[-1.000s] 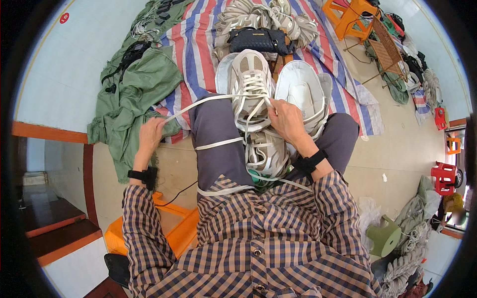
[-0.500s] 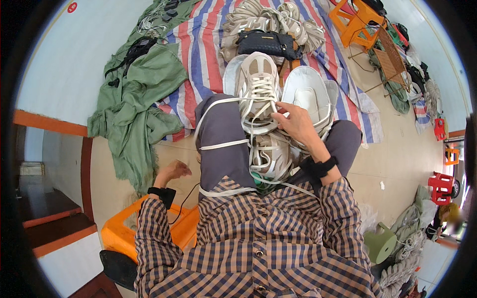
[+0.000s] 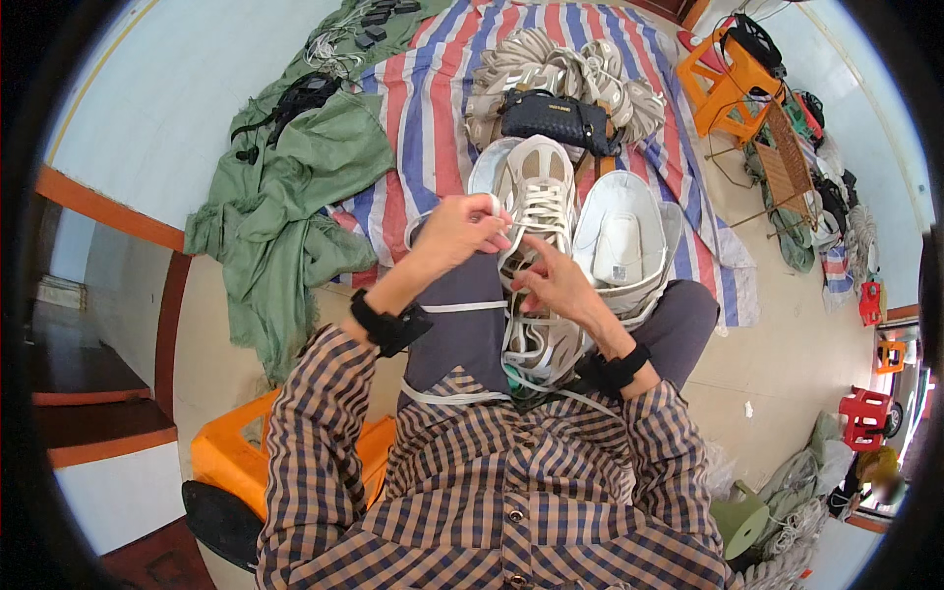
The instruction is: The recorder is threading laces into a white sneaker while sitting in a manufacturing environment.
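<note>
A beige and white sneaker (image 3: pixel 539 197) rests on my lap, toe pointing away, with white laces threaded up its front. My left hand (image 3: pixel 460 231) is closed on a white lace (image 3: pixel 447 307) at the sneaker's left side. My right hand (image 3: pixel 553 285) lies on the lower part of the sneaker, index finger stretched toward the lacing. A second sneaker (image 3: pixel 621 246), sole up, lies beside it on my right leg. Both wrists wear black bands.
A striped tarp (image 3: pixel 433 88) covers the floor ahead, with a pile of sneakers (image 3: pixel 560 64) and a dark bag (image 3: pixel 557 118) on it. Green cloth (image 3: pixel 295 187) lies left. Orange stools (image 3: pixel 723 79) stand at the far right, an orange stool (image 3: pixel 226 457) under me.
My left hand rose from beside my left hip to the sneaker's left side and now grips the lace. My right hand stayed on the sneaker.
</note>
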{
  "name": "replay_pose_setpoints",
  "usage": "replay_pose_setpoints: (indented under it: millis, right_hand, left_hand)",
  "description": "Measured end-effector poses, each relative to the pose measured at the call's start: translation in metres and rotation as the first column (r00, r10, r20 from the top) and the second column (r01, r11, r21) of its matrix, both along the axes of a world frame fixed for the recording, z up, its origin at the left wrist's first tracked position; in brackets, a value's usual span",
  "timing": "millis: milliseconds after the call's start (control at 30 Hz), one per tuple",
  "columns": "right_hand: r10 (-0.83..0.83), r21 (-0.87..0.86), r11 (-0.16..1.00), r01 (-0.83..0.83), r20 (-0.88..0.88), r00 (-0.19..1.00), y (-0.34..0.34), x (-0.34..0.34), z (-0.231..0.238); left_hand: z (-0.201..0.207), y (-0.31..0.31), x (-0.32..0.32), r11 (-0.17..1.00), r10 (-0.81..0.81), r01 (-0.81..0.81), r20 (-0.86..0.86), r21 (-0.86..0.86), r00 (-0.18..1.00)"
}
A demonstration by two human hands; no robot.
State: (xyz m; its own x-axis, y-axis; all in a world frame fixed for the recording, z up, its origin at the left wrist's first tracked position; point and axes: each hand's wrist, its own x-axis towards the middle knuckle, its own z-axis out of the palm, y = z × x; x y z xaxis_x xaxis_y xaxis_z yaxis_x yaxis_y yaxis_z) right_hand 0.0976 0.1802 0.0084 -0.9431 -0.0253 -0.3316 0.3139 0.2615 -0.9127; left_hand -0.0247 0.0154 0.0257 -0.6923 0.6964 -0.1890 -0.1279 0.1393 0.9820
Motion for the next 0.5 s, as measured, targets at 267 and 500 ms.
replay_pose_setpoints:
  millis: [267,500]
  right_hand:
    - [-0.032,-0.029,0.999,0.032,0.003,0.999,-0.006,0.003,0.002]
    - [-0.355,-0.398,0.865,0.305,-0.057,0.933,-0.004,0.002,-0.005]
  left_hand:
    - [-0.006,0.020,0.000,0.979,-0.026,-0.027,-0.258,-0.201,0.966]
    - [-0.005,0.009,0.010,0.998,0.033,-0.037,0.065,0.054,0.997]
